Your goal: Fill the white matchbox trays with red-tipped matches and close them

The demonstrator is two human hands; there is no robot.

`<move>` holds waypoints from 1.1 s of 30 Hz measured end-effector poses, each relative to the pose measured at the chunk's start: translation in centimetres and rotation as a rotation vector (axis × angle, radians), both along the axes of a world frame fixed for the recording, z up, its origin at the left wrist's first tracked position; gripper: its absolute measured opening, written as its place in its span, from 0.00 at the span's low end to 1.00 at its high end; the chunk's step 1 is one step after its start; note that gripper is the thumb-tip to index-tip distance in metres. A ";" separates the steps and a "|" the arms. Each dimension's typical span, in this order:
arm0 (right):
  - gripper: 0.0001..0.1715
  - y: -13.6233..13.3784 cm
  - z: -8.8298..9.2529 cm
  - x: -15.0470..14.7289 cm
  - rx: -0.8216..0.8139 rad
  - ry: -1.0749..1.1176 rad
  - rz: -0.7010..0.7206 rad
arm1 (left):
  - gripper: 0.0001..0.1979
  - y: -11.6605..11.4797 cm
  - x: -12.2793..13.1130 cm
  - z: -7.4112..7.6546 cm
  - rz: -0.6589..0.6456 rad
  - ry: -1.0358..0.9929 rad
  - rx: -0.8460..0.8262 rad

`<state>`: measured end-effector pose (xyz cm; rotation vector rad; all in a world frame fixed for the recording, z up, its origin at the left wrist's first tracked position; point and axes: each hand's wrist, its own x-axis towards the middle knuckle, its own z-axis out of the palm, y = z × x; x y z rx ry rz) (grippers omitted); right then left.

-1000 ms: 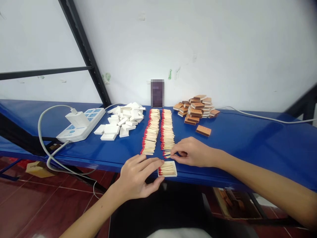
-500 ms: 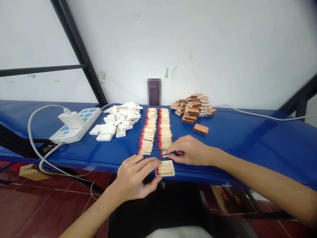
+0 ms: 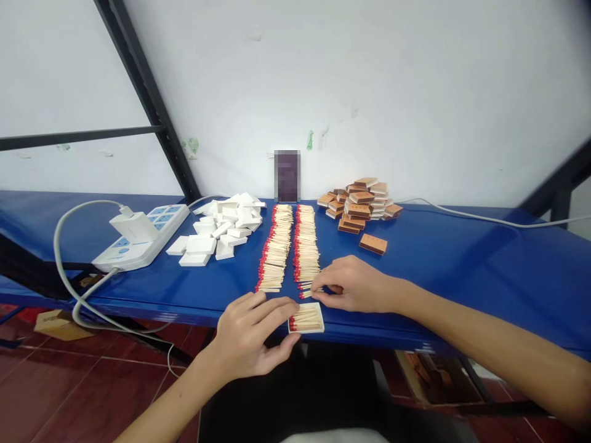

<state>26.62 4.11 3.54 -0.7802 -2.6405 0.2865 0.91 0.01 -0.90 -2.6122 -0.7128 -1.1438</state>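
At the shelf's front edge, a small white matchbox tray with red-tipped matches in it sits between the thumb and fingers of my left hand. Just beyond the tray, my right hand pinches matches at the near end of the right-hand match row; their red heads point left and the fingers hide the other ends. Parallel to it lies a left-hand match row. Both rows stretch back toward the wall.
White empty trays are heaped on the left, near a power strip with a plugged-in charger. Brown matchbox sleeves are stacked at the right, a single one in front. A blurred dark rectangle stands against the wall.
My right fingers have closed on matches at the near end of the right row. My left hand keeps its hold on the tray. The view has tilted slightly.
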 end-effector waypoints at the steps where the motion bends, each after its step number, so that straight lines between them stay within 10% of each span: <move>1: 0.11 0.0 0.0 0.0 0.002 0.001 -0.005 | 0.14 0.0 0.0 0.0 0.000 0.001 0.000; 33: 0.11 -0.1 0.2 0.1 0.054 -0.030 -0.041 | 0.14 0.0 0.0 -0.1 -0.015 -0.005 -0.015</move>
